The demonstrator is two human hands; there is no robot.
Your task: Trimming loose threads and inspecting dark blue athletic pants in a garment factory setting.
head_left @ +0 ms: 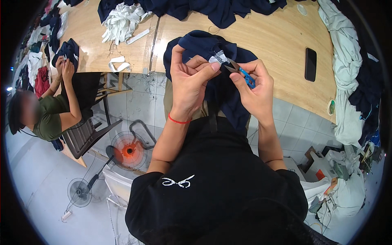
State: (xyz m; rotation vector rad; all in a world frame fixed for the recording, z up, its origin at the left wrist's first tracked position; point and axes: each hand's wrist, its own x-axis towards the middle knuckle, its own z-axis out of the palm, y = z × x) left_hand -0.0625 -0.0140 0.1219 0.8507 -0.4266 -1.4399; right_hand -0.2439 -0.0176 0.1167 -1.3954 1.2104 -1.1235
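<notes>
A navy garment [236,94] hangs over the near table edge and down toward my lap. Its white inner piece, perhaps a label or seam end [219,57], is pinched by my left hand [191,75], thumb on top. In my right hand [256,90] is a pair of small thread snips [247,77] with blue handles. The dark blades point left and meet the fabric right beside the white piece. Whether they are cutting a thread cannot be made out.
On the wooden table [281,49] lie a black phone [310,64], a heap of white strips [123,22], a loose white strip [119,64] and navy cloth [220,11] along the far side. Pale cloth [341,53] lines the right edge. At left, a seated person [51,108] handles dark fabric.
</notes>
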